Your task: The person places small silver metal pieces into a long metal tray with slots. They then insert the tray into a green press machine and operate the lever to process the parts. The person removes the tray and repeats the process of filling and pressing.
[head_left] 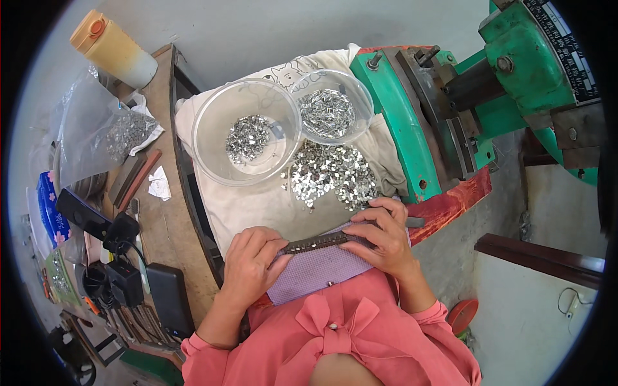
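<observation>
Between my hands lies a long, narrow dark metal bar (315, 243) with a row of notches and small shiny bits along it. My left hand (253, 265) pinches its left end between thumb and fingers. At the other end my right hand (384, 239) grips the bar, thumb below and fingers above. A purple textured cloth (309, 278) is spread under the bar, over my lap. Just beyond, small flat silver metal pieces (331, 174) are heaped on a pale cloth (225, 209).
Behind the heap stand a clear tub (198, 151) of small metal pieces and another tub (369, 96) of thin metal pins. A green press (399, 141) rises at right. The wooden bench (168, 231) at left carries a yellow bottle (119, 51), a plastic bag (87, 122) and a black power bank (168, 299).
</observation>
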A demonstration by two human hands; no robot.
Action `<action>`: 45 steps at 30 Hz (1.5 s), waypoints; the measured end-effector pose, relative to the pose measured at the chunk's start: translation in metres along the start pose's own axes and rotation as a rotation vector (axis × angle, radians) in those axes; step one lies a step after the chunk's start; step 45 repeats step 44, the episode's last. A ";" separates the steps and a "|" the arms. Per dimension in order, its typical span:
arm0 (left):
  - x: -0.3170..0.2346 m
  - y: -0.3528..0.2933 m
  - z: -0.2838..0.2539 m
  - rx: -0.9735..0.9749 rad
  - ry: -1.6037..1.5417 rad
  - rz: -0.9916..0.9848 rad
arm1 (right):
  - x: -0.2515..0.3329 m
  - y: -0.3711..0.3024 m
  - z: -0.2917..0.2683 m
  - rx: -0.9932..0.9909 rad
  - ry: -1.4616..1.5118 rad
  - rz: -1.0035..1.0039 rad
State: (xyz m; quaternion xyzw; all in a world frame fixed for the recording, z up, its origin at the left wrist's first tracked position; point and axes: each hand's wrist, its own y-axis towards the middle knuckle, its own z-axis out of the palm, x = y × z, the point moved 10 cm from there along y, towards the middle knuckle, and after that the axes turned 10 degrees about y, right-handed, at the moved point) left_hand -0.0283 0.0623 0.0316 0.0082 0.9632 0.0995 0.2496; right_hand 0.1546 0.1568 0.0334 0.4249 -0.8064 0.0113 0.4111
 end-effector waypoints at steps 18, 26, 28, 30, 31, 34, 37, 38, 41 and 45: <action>0.001 0.001 -0.001 0.000 -0.005 0.004 | 0.029 0.005 0.000 0.000 -0.138 -0.171; 0.001 0.000 0.000 0.003 -0.008 0.006 | 0.018 -0.002 -0.005 -0.031 -0.095 -0.108; 0.000 0.001 0.000 0.001 -0.010 0.010 | 0.018 -0.004 -0.004 -0.033 -0.083 -0.098; 0.000 0.001 -0.001 0.000 -0.007 0.013 | 0.019 -0.003 -0.002 -0.036 -0.074 -0.102; 0.000 0.001 -0.001 0.000 -0.004 0.013 | 0.020 -0.003 -0.001 -0.037 -0.070 -0.104; -0.001 0.002 -0.001 0.013 -0.003 0.010 | 0.023 0.002 0.000 -0.031 -0.071 -0.112; -0.001 0.003 0.000 0.024 0.009 0.012 | 0.025 0.009 0.003 -0.009 -0.057 -0.113; -0.001 0.003 0.000 0.027 0.014 0.015 | 0.027 0.011 0.005 0.018 -0.063 -0.127; -0.001 0.002 0.001 0.027 0.030 0.026 | 0.031 0.015 0.012 0.094 -0.082 -0.166; 0.000 0.001 0.003 0.058 0.035 0.022 | 0.033 0.016 0.019 0.155 -0.123 -0.208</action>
